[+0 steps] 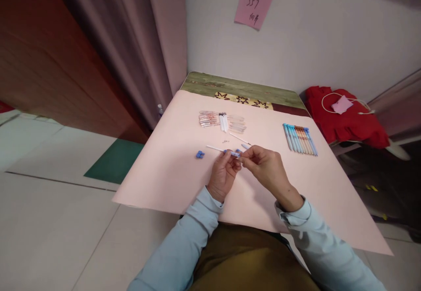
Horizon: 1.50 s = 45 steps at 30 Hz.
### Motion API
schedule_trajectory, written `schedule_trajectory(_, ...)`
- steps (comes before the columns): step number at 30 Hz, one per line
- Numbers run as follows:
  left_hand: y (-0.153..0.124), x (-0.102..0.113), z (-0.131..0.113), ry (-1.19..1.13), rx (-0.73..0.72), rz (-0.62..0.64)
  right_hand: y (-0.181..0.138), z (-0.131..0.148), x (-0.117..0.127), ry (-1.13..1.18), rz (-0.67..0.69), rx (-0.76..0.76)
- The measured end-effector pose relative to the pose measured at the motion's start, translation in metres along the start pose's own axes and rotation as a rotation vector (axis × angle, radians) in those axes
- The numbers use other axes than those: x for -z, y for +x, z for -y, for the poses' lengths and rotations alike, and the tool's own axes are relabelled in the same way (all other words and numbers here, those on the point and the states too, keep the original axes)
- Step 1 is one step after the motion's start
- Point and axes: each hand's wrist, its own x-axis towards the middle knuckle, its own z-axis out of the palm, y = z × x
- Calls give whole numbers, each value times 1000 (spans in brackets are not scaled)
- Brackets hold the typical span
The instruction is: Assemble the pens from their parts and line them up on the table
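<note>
My left hand (pixel 223 172) is closed around a small blue pen piece (pixel 234 154) just above the pink paper sheet (pixel 171 172). My right hand (pixel 263 161) pinches the other end of that piece, fingers pressed together. A thin white refill (pixel 214 149) lies on the sheet just left of the hands, and another white refill (pixel 239 138) lies behind them. A small blue cap (pixel 200 154) sits on the sheet to the left.
A pile of clear pen barrels with white refills (pixel 222 120) lies at the back of the sheet. A row of blue and orange pens (pixel 300 139) lies at the right. A red cloth with a white cable (pixel 345 117) sits to the right of the table.
</note>
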Motion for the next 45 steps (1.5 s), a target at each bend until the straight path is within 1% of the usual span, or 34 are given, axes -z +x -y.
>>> schedule_trajectory(3,-1,0,0,8,-2,4,1,0,-1,50,31,-37)
schedule_trajectory(7,-3,1,0,9,6,16,2,-2,-3,201,92,-122)
schedule_trajectory(11,-4,1,0,6,13,1,7,-5,-4,318,93,-195)
schedule_trajectory(13,-5,2,0,-1,18,-5,12,-8,-6,401,110,-261)
schedule_trajectory(17,-5,2,-1,-6,33,-5,17,-17,-12,604,218,-456)
schedule_trajectory(19,-5,0,-4,-22,45,-20,18,-20,-14,672,254,-492)
schedule_trajectory(21,-5,-2,-7,-77,54,-67,18,-24,-12,745,212,-467)
schedule_trajectory(24,-6,-5,-9,-148,61,-141,17,-32,-1,802,34,-418)
schedule_trajectory(27,-8,-7,-7,-127,108,-142,14,-47,11,678,-151,-404)
schedule_trajectory(29,-9,-7,-7,-130,103,-139,8,-58,15,552,-221,-394)
schedule_trajectory(30,-9,-7,-7,-139,91,-142,4,-63,15,477,-233,-381)
schedule_trajectory(32,-9,-6,-10,-152,84,-142,-4,-70,14,266,-214,-332)
schedule_trajectory(35,-8,-5,-17,-179,73,-129,-14,-74,9,-145,-169,-227)
schedule_trajectory(37,-8,-4,-21,-195,41,-117,-17,-74,4,-334,-155,-164)
schedule_trajectory(41,-7,-3,-24,-191,14,-109,-19,-73,-5,-481,-128,-97)
schedule_trajectory(45,-6,-1,-25,-203,-19,-151,-20,-76,-7,-498,-104,-59)
